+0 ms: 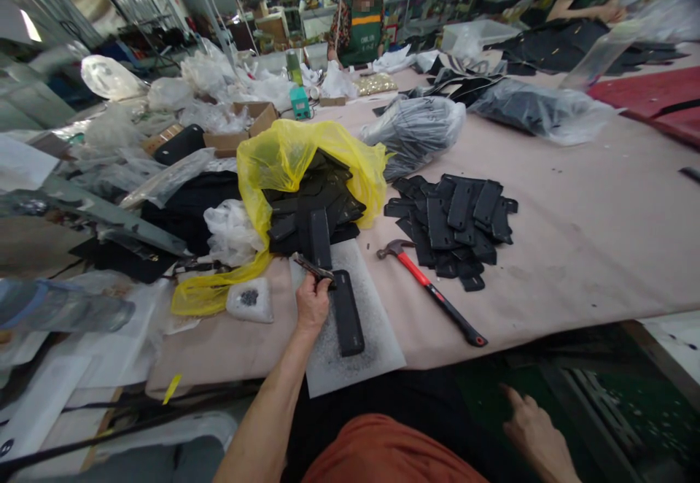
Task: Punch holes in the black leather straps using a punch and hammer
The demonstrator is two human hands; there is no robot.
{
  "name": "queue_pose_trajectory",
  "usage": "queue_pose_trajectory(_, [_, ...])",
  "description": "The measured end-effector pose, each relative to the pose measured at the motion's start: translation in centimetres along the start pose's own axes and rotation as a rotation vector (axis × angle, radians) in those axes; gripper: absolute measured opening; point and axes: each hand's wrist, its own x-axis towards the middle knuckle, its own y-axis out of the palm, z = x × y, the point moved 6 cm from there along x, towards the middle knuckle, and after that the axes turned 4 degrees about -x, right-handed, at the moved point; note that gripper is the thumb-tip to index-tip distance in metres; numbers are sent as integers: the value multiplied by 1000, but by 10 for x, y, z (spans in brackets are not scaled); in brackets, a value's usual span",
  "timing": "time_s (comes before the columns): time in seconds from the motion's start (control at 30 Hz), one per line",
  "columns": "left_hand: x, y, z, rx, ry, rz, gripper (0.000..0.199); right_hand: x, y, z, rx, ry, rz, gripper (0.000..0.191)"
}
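Observation:
My left hand [313,302] is closed around a narrow, dark tool with a metallic shine [313,267]; its exact kind is unclear. Just right of that hand, a long black padded piece [348,315] lies on a white board [377,330] strewn with dark specks. A second black strip [320,238] reaches from the yellow bag [257,169] onto the board's far end. My right hand [536,432] hangs low beyond the table's front edge, fingers apart and holding nothing. A claw hammer [432,290] with a red and black handle rests right of the board.
Black pieces [453,220] are heaped behind the hammer, and more fill the yellow bag. A small translucent tub [250,300] of dark bits stands left. Clear plastic bags [415,129] and a water bottle [65,306] lie around. A person [358,27] is across the table.

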Motion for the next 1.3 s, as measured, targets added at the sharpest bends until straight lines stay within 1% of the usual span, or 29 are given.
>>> queue_pose_trajectory(0.07, [0, 0, 1, -10, 2, -2, 18, 3, 1, 25, -45, -88, 118, 16])
queue_pose_trajectory(0.13, [0, 0, 1, -9, 0, -4, 18, 4, -7, 57, -42, -112, 201, 27])
queue_pose_trajectory(0.17, [0, 0, 2, -3, -2, -4, 18, 3, -14, 75, -11, -121, 208, 34])
queue_pose_trajectory(0.2, [0, 1, 2, 2, -4, -3, 17, 2, -25, 98, 41, -170, 165, 36])
queue_pose_trajectory(0.3, [0, 1, 2, -1, -6, 1, 17, -13, -62, 178, 244, -494, -3, 31])
queue_pose_trajectory(0.37, [0, 1, 2, -11, -8, -2, 17, -25, -77, 230, 283, -698, -20, 29])
queue_pose_trajectory(0.4, [-1, 1, 2, -18, -12, -4, 17, -31, -80, 255, 270, -790, -1, 33])
queue_pose_trajectory(0.47, [-1, 1, 2, -33, -21, -8, 17, -38, -78, 295, 200, -919, 51, 50])
queue_pose_trajectory(0.53, [-3, 0, 2, -63, -24, -10, 18, -40, -70, 322, 119, -987, 96, 65])
queue_pose_trajectory(0.6, [-4, -1, 1, -110, -23, -11, 18, -36, -58, 339, 58, -1020, 123, 69])
queue_pose_trajectory(0.67, [-6, -2, -1, -161, -20, -19, 18, -26, -49, 347, 24, -1027, 119, 66])
queue_pose_trajectory(0.8, [-6, -4, -1, -202, -25, -39, 18, 9, -41, 359, 23, -1006, 76, 61])
queue_pose_trajectory(0.9, [-6, -1, 3, -195, -22, 12, 19, 34, -40, 370, 64, -1031, 103, 66])
queue_pose_trajectory(0.97, [-6, 2, 5, -200, -15, 57, 18, 44, -39, 375, 103, -1047, 125, 70])
queue_pose_trajectory(1.07, [-7, 6, 4, -216, -2, 124, 18, 49, -38, 378, 146, -1044, 126, 74])
queue_pose_trajectory(1.2, [-9, 6, -3, -195, 9, 184, 17, 51, -36, 371, 177, -969, 106, 79])
queue_pose_trajectory(1.3, [-12, 7, -8, -172, -1, 213, 18, 52, -34, 365, 202, -971, 149, 80])
